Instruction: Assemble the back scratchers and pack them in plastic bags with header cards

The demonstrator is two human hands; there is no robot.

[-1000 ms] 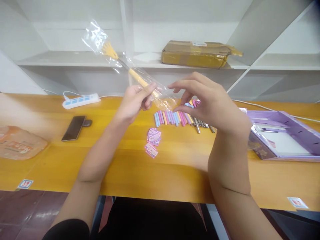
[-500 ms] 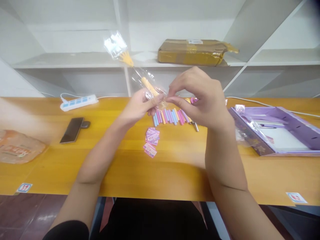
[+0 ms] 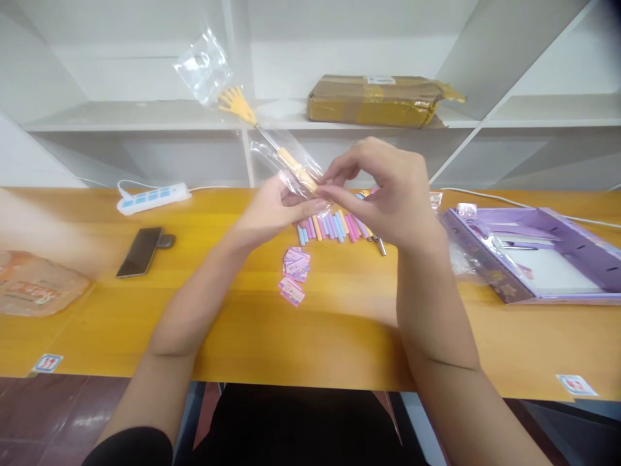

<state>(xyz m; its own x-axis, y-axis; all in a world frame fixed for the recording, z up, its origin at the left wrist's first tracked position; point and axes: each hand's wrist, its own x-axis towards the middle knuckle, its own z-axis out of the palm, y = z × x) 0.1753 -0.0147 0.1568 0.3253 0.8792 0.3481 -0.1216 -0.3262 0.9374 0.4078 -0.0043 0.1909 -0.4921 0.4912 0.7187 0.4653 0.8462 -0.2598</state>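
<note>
A yellow back scratcher [image 3: 290, 162] with a hand-shaped head and a thin metal rod lies inside a clear plastic bag [image 3: 201, 68], tilted up to the left above the table. My left hand [image 3: 272, 210] is closed around its handle end through the plastic. With thumb and fingers pinched, my right hand [image 3: 385, 194] grips the lower end of the bag beside the left thumb. Below the hands lies a row of pastel sticks [image 3: 334, 226] in blue, pink, purple and yellow. Small printed cards [image 3: 295, 265] lie in front of them.
On the right stands an open purple box [image 3: 514, 291] holding papers and a pen. A phone [image 3: 140, 252], a power strip [image 3: 154, 198] and an orange bag [image 3: 39, 285] are at the left. A taped cardboard box [image 3: 371, 103] sits on the shelf behind.
The back scratcher in its bag has shifted up and left, its head now clearer. My left hand has slid slightly right along the bag, and my right hand has moved slightly left.
</note>
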